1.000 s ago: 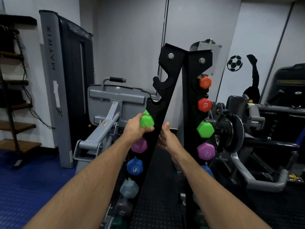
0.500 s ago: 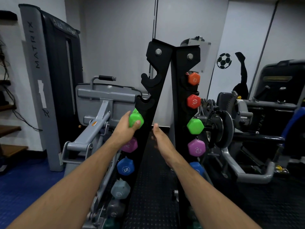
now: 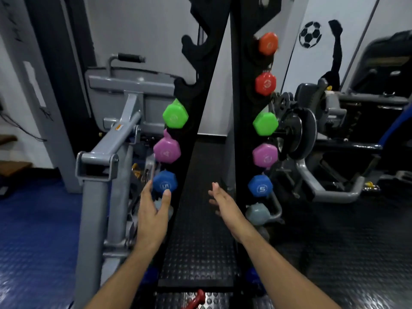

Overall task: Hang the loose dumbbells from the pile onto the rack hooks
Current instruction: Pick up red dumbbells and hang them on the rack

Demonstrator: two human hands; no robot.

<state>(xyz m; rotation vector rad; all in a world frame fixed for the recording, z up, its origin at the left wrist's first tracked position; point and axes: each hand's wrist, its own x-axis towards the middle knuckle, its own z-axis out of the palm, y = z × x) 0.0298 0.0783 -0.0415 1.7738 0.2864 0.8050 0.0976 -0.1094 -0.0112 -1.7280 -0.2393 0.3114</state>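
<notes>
The black A-frame rack [image 3: 242,90] stands straight ahead. A green dumbbell [image 3: 175,115] hangs on its left column, above a purple one [image 3: 167,151] and a blue one [image 3: 165,183]. The right column carries orange [image 3: 268,44], red [image 3: 265,83], green [image 3: 265,123], purple [image 3: 265,155] and blue [image 3: 260,186] dumbbells. The two upper left hooks [image 3: 191,47] hold nothing. My left hand [image 3: 153,214] is open below the blue left dumbbell, fingertips touching it. My right hand [image 3: 224,205] hangs open between the columns. A loose red dumbbell [image 3: 196,299] lies on the floor at the bottom edge.
A grey weight machine [image 3: 107,157] crowds the rack's left side. A plate-loaded machine [image 3: 312,139] stands to its right. Black studded rubber matting [image 3: 198,241] runs between the rack's legs, and blue flooring [image 3: 33,230] lies to the left.
My left hand has let go of the green dumbbell, which now hangs on the left hook. Both hands have dropped lower, and my view has tilted down.
</notes>
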